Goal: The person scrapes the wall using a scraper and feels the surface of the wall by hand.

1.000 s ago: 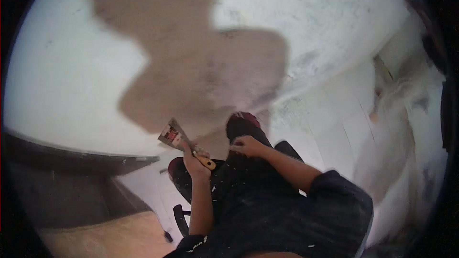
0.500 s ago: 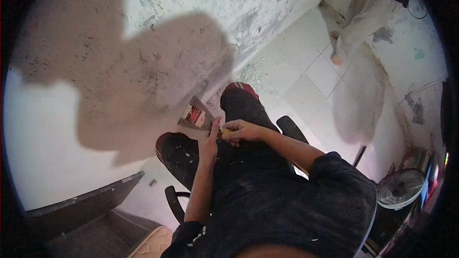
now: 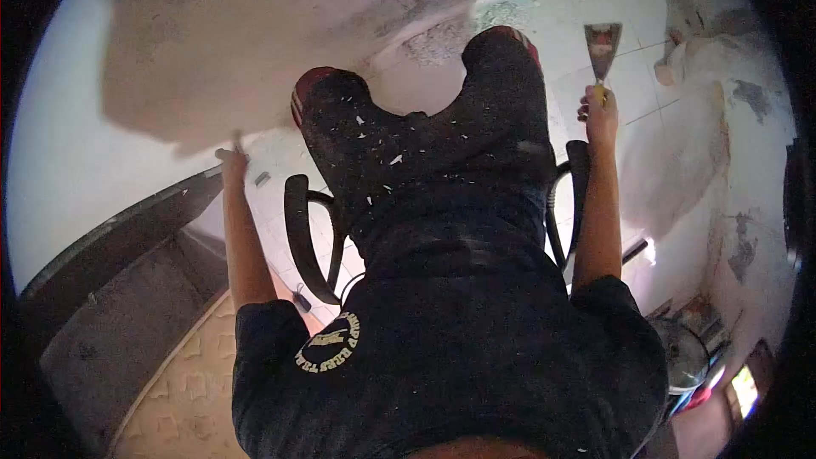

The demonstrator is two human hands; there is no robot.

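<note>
My right hand is closed around the yellow handle of a putty knife, out to the right of my legs. Its wide metal blade points away from me and carries a red and white label. On the other side, my left hand is held out with its fingers apart and nothing visible in it. That hand is close to the end of a dark board; whether it touches the board I cannot tell.
I sit on a chair with black armrests. Ahead stands a patchy, scraped wall. A mattress lies at lower left, and a fan stands at lower right. A small block rests on the tiled floor.
My hands have parted from in front of my lap. The right one carried the putty knife out to the right; the left let go and swung left towards the dark board. My view has shifted.
</note>
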